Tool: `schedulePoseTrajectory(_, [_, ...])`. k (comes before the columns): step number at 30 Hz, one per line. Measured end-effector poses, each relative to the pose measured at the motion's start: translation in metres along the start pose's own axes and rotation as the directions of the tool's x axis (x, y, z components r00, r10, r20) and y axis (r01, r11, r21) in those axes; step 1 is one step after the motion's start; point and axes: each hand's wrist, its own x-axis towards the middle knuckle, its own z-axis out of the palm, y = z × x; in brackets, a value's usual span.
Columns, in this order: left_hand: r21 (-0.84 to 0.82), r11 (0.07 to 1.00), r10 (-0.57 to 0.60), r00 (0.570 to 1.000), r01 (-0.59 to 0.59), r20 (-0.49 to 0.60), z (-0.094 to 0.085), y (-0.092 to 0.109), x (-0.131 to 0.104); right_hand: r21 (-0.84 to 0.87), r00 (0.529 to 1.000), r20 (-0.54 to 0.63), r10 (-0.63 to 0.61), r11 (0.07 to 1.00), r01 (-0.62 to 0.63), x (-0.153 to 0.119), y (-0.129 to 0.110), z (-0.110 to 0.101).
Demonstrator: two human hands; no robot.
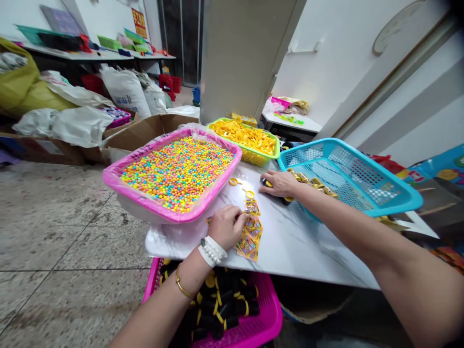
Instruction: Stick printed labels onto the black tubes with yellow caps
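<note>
My left hand (227, 226) is over a small pile of printed yellow packets (250, 239) on the white table. Its thumb and fingertips are pinched together at the edge of a small packet (253, 207). Just beyond lie two yellow plastic pieces, a ring with a stem (249, 194) and another ring piece (234, 181). My right hand (278, 183) reaches across to the near side of the blue basket, its fingers curled over a black-and-yellow cylindrical piece (267, 183). More such pieces are partly hidden beneath that hand.
A pink tray (208, 205) of colourful beads stands left on the table (290, 241). Behind it is a green basket (277, 147) of yellow parts. The blue basket (380, 186) holds wrapped gold pieces. Below the table edge, a magenta basket (273, 316) holds black-and-yellow pieces.
</note>
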Motion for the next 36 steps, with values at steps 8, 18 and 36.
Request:
schedulePoseTrajectory(8, [0.004, 1.0, -0.005, 1.0, 0.005, 0.007, -0.002, 0.001, 0.002, 0.124, 0.997, -0.063, -0.049, 0.991, 0.057, -0.01, -0.045, -0.005])
schedulePoseTrajectory(18, [-0.003, 0.999, -0.034, 0.999, 0.034, 0.003, -0.004, 0.001, 0.003, 0.367, 0.839, -0.515, 0.175, 0.93, 0.031, -0.111, -0.068, -0.026])
schedulePoseTrajectory(36, [-0.115, 0.977, -0.175, 0.983, 0.179, 0.051, -0.007, -0.004, 0.006, 0.293, 0.856, -0.412, 0.313, 0.935, -0.201, -0.154, -0.1, 0.021])
